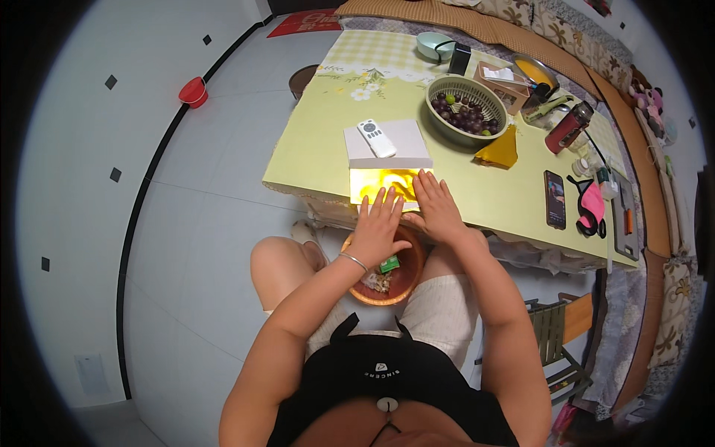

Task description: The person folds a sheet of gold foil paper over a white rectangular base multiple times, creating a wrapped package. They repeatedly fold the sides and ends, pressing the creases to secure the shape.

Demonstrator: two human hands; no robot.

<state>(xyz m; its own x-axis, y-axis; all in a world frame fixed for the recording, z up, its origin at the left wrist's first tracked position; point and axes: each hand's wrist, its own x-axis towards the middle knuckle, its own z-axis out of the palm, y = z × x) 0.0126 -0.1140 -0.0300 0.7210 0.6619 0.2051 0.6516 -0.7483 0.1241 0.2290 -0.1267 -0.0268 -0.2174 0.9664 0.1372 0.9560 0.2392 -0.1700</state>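
Pale green table (316, 149), gold sheet (366, 182), long axis left-to-right, under both flat, straight-fingered hands (375, 232).

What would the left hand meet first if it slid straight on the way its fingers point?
Past the gold foil sheet that the left hand seems to touch, it would likely meet the near edge of the white paper; heights are hard to judge.

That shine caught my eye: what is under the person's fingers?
A shiny gold sheet. The fingers of the left hand and right hand reach over its lower and right parts, hiding those; its upper left shows. Anything beneath the sheet is covered.
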